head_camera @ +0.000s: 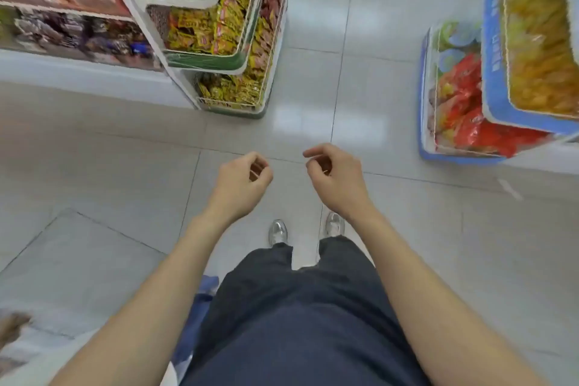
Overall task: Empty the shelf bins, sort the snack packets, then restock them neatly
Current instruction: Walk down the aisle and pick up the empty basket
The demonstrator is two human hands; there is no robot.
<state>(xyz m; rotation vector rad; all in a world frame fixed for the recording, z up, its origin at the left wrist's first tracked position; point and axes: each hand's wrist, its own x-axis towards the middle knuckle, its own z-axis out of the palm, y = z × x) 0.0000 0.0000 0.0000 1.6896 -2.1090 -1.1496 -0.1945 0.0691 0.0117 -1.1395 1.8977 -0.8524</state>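
1. The floor is made of big, pale, shiny tiles.
2. In the upper left of the frame stands a green rack. Its bins go down in steps from the top edge toward the middle.
3. The bins are full of yellow packets. They lie in a jumble and point many ways.
4. At the right edge stands a blue rack. Its low bin holds red packets, piled every which way.
5. The left hand and the right hand reach out over the floor in the middle of the frame. They are side by side but not touching.
6. Both hands have softly curled fingers, with the tips near the thumb, and hold nothing.
7. The packets are well apart from both hands, higher up and off to each side.
8. Two pale shoes show below the hands.
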